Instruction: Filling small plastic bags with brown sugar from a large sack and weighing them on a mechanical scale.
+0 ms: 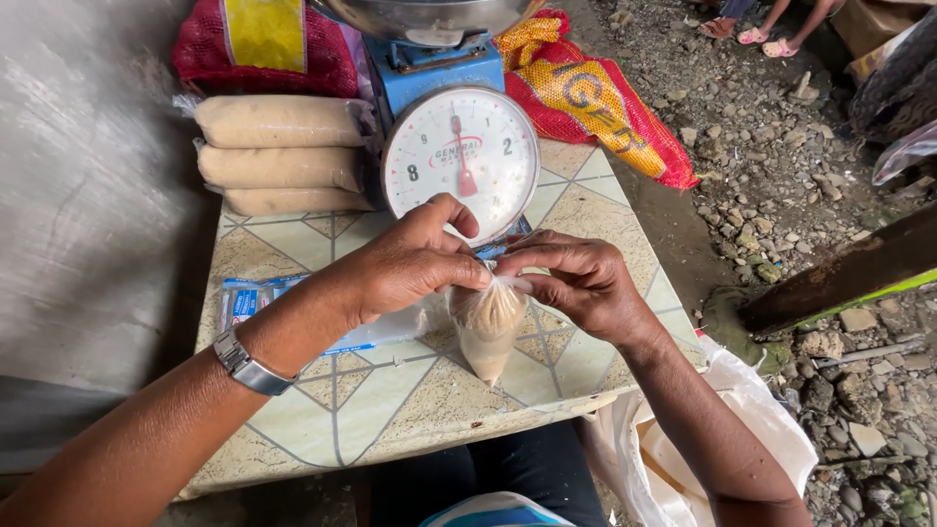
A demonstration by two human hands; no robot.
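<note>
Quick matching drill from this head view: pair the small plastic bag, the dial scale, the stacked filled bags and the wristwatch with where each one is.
Things:
1. small plastic bag
2. dial scale
3. stacked filled bags
4. wristwatch

Places:
A. table's far left, beside the scale
B. on the left wrist
C. pinched at its neck by left hand and right hand
D. far middle of the tiled table

Pairs: 1-C, 2-D, 3-A, 4-B
</note>
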